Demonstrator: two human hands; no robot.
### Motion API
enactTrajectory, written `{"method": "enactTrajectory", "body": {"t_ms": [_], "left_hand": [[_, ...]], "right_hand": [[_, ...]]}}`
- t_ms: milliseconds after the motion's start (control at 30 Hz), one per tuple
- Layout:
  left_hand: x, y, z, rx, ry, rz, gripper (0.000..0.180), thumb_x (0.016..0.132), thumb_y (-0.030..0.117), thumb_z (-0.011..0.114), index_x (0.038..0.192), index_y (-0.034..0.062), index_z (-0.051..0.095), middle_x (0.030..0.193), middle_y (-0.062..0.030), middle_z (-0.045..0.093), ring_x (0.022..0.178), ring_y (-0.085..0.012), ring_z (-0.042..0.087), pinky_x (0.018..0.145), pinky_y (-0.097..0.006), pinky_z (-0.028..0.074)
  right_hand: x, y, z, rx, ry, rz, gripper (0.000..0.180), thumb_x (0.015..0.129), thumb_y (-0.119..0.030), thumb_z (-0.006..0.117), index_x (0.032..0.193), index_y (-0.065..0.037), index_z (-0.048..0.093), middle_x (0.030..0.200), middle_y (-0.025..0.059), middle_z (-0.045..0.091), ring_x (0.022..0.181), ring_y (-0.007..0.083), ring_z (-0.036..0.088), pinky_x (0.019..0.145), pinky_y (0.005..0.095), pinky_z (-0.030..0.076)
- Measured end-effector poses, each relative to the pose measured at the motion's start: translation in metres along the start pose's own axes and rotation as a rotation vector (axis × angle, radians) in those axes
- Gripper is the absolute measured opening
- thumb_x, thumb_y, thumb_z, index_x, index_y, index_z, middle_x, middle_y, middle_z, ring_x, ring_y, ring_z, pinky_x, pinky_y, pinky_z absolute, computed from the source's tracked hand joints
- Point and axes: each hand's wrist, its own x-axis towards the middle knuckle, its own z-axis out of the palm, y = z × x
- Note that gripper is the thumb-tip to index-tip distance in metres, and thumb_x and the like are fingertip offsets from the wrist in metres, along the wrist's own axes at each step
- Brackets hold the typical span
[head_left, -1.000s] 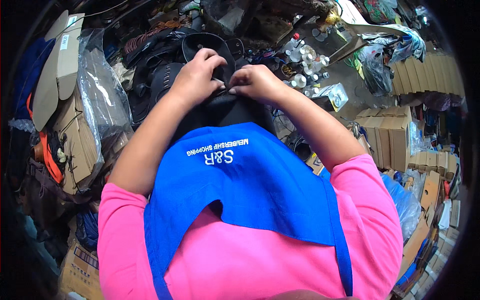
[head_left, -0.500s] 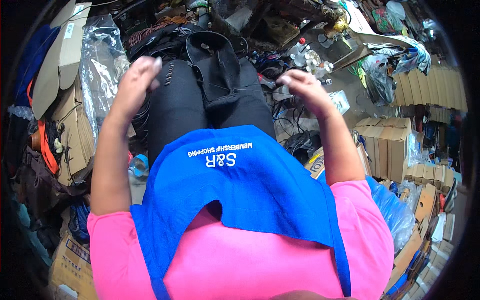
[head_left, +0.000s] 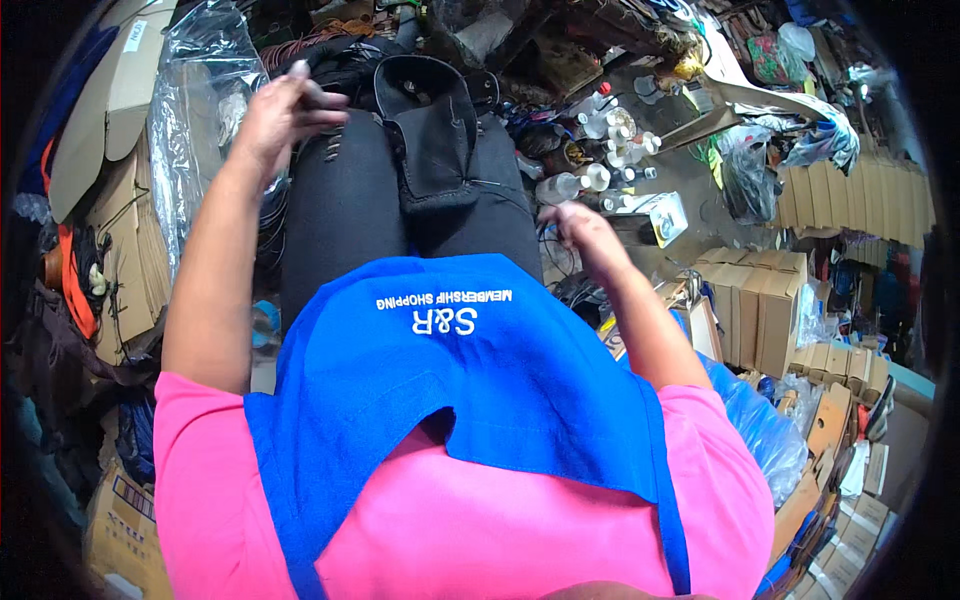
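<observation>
A black leather-like piece, shaped like an open pouch with a rounded rim, rests between my thighs in black trousers. A thin dark thread runs from its lower right side toward my right hand. That hand is off to the right with its fingers curled in; whatever they grip is too small to make out. Above my left thigh is my left hand, its thumb and fingers stretched apart. I see nothing in it. Neither hand touches the black piece.
Several clear plastic bottles stand to the right, past my knee. Stacked cardboard is farther right. At the left are a clear plastic sheet and a flat beige board. A blue apron covers my lap.
My right hand has come down and slightly inward. My left hand has risen a little, and its fingers have spread. The black piece has stayed between my thighs.
</observation>
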Motion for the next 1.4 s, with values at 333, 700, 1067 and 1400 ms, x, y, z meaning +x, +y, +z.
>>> {"method": "enactTrajectory", "body": {"t_ms": [333,700,1067,1400], "left_hand": [[-0.025,-0.028,0.087,0.924,-0.435,0.746,0.032,0.078,0.017,0.068,0.108,0.0067,0.061,0.124,-0.0138,0.051,0.114,-0.0317,0.052,0.099,-0.038,0.042],[-0.009,-0.055,0.103,0.800,-0.527,0.512,0.037,0.075,0.016,0.068,0.108,0.0066,0.055,0.130,-0.0139,0.038,0.123,-0.0324,0.042,0.104,-0.038,0.037],[0.013,-0.028,0.096,0.866,-0.650,0.536,0.023,0.075,0.017,0.071,0.096,0.0099,0.069,0.104,-0.0092,0.055,0.104,-0.0259,0.055,0.091,-0.035,0.045],[0.019,-0.019,0.100,0.930,-0.741,0.412,0.020,0.073,0.011,0.073,0.093,0.0100,0.073,0.090,-0.0061,0.051,0.092,-0.0214,0.053,0.083,-0.031,0.044]], "right_hand": [[0.043,-0.133,0.055,-0.916,-0.167,-0.585,0.029,0.084,-0.030,0.065,0.089,-0.001,0.065,0.085,0.0140,0.061,0.083,0.0283,0.060,0.074,0.0378,0.047],[0.039,-0.121,0.065,-1.004,-0.310,-0.527,0.023,0.082,-0.021,0.059,0.074,0.001,0.055,0.073,0.0218,0.057,0.074,0.0403,0.058,0.063,0.0457,0.046],[0.006,-0.125,0.046,-0.735,-0.083,-0.576,0.018,0.084,-0.011,0.064,0.102,-0.007,0.067,0.082,0.0077,0.059,0.073,0.0195,0.058,0.064,0.0321,0.046],[0.031,-0.128,0.053,-0.991,-0.146,-0.541,0.029,0.078,-0.005,0.063,0.105,-0.011,0.069,0.082,0.0111,0.057,0.076,0.0268,0.060,0.069,0.0343,0.049]]}}
